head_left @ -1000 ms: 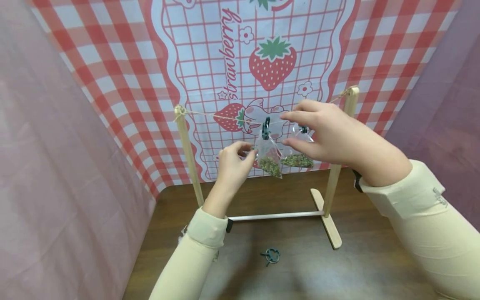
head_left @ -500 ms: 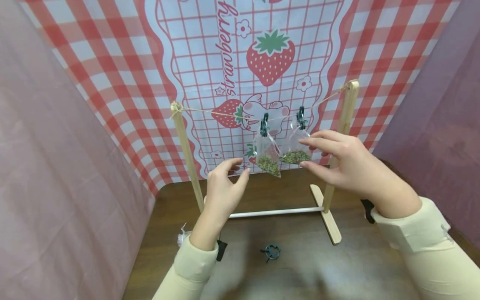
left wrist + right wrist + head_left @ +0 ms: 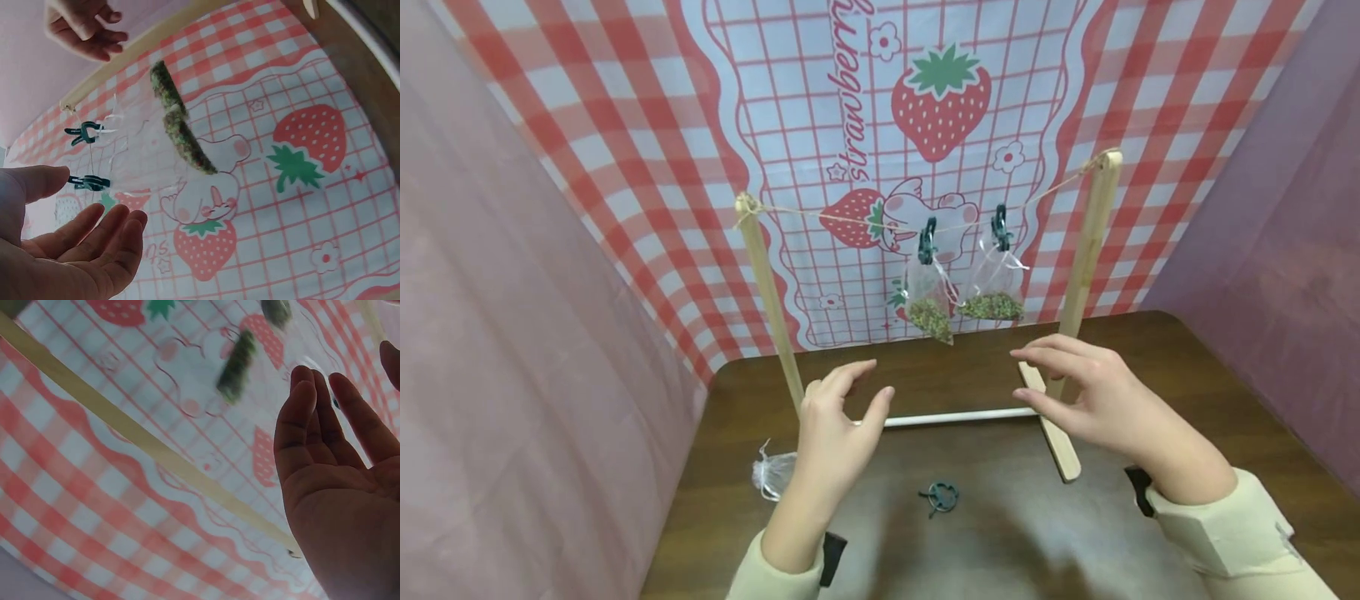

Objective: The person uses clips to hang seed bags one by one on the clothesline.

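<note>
Two sheer drawstring bags, a left one and a right one, hang from a string, each with dried green herbs in its bottom. Dark green clips, a left one and a right one, fasten their tops to the string. My left hand hovers below and left of the bags, thumb and fingers apart, holding nothing. On the other side my right hand is in the air in front of the right post, its fingers relaxed and holding nothing.
Wooden posts, left and right, carry the string; a white rod joins them low down. A loose green clip lies on the brown table. Another sheer white pouch lies left, partly behind my left hand.
Both hands have drawn down and back from the hanging bags. The right hand, earlier in front of the right clip, has left the bag. Both bags still hang from the string.
</note>
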### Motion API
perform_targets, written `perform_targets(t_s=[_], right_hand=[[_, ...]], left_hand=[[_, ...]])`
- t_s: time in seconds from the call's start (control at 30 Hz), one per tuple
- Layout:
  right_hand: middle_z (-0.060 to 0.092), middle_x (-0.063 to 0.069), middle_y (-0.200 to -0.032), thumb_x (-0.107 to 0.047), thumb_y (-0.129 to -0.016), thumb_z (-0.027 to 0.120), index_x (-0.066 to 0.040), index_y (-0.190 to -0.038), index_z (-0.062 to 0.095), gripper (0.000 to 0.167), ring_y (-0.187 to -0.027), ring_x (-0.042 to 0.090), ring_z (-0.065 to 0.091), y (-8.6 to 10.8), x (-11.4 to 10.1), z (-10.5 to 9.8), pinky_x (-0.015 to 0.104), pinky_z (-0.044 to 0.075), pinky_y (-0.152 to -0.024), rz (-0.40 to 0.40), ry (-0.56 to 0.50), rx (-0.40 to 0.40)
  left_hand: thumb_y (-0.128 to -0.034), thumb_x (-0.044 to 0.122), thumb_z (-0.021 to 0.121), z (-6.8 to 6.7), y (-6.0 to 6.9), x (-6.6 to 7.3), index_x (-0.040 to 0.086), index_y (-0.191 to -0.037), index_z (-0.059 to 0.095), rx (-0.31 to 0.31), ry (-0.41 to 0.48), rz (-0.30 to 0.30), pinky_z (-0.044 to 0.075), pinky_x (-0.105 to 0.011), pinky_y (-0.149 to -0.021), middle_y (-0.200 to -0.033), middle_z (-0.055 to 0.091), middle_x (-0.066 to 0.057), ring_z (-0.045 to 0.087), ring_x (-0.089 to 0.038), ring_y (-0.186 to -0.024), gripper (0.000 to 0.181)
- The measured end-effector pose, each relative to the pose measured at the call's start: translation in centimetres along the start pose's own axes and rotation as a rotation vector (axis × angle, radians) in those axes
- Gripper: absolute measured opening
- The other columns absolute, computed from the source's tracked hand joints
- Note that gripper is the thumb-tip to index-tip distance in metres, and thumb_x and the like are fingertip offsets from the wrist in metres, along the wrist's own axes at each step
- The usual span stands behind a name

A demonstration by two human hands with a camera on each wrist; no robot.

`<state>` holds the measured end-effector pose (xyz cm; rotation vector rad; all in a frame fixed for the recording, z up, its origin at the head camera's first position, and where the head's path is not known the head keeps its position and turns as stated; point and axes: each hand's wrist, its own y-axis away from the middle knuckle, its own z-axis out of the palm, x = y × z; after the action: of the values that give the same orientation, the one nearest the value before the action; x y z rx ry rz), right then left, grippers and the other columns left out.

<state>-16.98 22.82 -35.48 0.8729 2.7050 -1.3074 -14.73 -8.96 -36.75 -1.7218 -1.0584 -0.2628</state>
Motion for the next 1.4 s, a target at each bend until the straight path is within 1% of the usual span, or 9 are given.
perform_targets(t_s=[0.13,0.27,0.37,0.47,0.67,0.8,0.97,1.1,1.4], right_hand=[[0.067,0.002,-0.116,-0.031,-0.094,0.075,-0.008,-0.122,0.071,0.037,-0.079,0.006,0.058,1.8,0.3,1.0,0.014,0.044,-0.053,0.036,-0.028,-0.027],[0.068,0.003,-0.118,-0.021,-0.087,0.083,-0.01,-0.12,0.072,0.036,-0.09,0.013,0.066,3.4,0.2,2.2,0.017,0.05,-0.066,0.064,-0.018,-0.065],[0.068,-0.001,-0.115,-0.009,-0.079,0.087,-0.01,-0.118,0.072,0.043,-0.097,0.017,0.067,4.3,0.1,3.2,0.019,0.05,-0.079,0.074,-0.004,-0.096],[0.067,-0.003,-0.112,-0.005,-0.075,0.088,-0.01,-0.118,0.072,0.046,-0.094,0.015,0.067,5.0,0.0,4.2,0.019,0.05,-0.08,0.096,-0.008,-0.126],[0.068,0.0,-0.113,-0.009,-0.078,0.088,-0.008,-0.118,0.072,0.042,-0.099,0.017,0.066,5.7,-0.5,6.3,0.037,0.057,-0.078,0.133,-0.008,-0.222],[0.067,0.001,-0.112,-0.01,-0.08,0.086,-0.007,-0.118,0.072,0.04,-0.1,0.018,0.065,5.9,-0.9,7.9,0.042,0.056,-0.08,0.151,-0.015,-0.294],[0.066,0.003,-0.113,-0.012,-0.084,0.083,-0.005,-0.121,0.071,0.039,-0.101,0.018,0.064,6.2,-1.4,10.1,0.039,0.056,-0.082,0.222,-0.044,-0.449],[0.064,0.0,-0.11,-0.014,-0.085,0.083,-0.005,-0.121,0.071,0.039,-0.101,0.016,0.06,6.2,-1.5,12.1,0.036,0.055,-0.081,0.274,-0.013,-0.551],[0.065,0.0,-0.105,-0.015,-0.075,0.091,-0.005,-0.117,0.073,0.047,-0.094,0.016,0.057,6.2,-1.9,16.7,0.032,0.053,-0.08,0.209,0.038,-0.643]], left_hand=[[-0.0866,0.013,0.082,0.1,1.8,-0.5,0.005,-0.118,0.072,-0.037,-0.003,-0.037,0.054,-0.04,-0.085,-0.115,0.071,-0.004,0.066,-0.021,-0.099,0.034],[-0.0851,0.011,0.082,0.5,3.4,-1.2,0.006,-0.117,0.072,-0.065,-0.002,-0.057,0.055,-0.04,-0.079,-0.112,0.071,-0.003,0.066,-0.021,-0.092,0.035],[-0.0856,0.009,0.081,0.7,4.2,-1.5,0.005,-0.117,0.072,-0.065,0.004,-0.078,0.055,-0.041,-0.078,-0.106,0.071,-0.003,0.066,-0.02,-0.088,0.033],[-0.0857,0.008,0.081,0.9,4.8,-1.8,0.004,-0.115,0.072,-0.057,0.014,-0.099,0.056,-0.041,-0.078,-0.102,0.07,-0.002,0.064,-0.017,-0.088,0.031],[-0.0854,0.007,0.081,1.4,6.0,-2.3,0.005,-0.114,0.073,-0.045,0.016,-0.121,0.056,-0.04,-0.077,-0.101,0.071,-0.001,0.065,-0.017,-0.086,0.03],[-0.0843,0.008,0.081,1.7,6.7,-2.6,0.007,-0.114,0.073,-0.048,0.0,-0.139,0.055,-0.04,-0.076,-0.1,0.071,0.0,0.065,-0.016,-0.084,0.031],[-0.084,0.009,0.082,2.1,7.5,-2.6,0.007,-0.115,0.073,-0.086,0.005,-0.193,0.057,-0.041,-0.077,-0.102,0.071,0.0,0.065,-0.015,-0.086,0.032],[-0.0834,0.007,0.082,2.3,7.7,-2.5,0.005,-0.115,0.072,-0.096,0.029,-0.204,0.057,-0.038,-0.079,-0.104,0.071,-0.002,0.066,-0.016,-0.089,0.033],[-0.0848,0.007,0.081,2.6,8.4,-2.2,0.005,-0.116,0.071,-0.134,0.045,-0.232,0.057,-0.04,-0.08,-0.106,0.071,-0.001,0.065,-0.015,-0.092,0.033]])
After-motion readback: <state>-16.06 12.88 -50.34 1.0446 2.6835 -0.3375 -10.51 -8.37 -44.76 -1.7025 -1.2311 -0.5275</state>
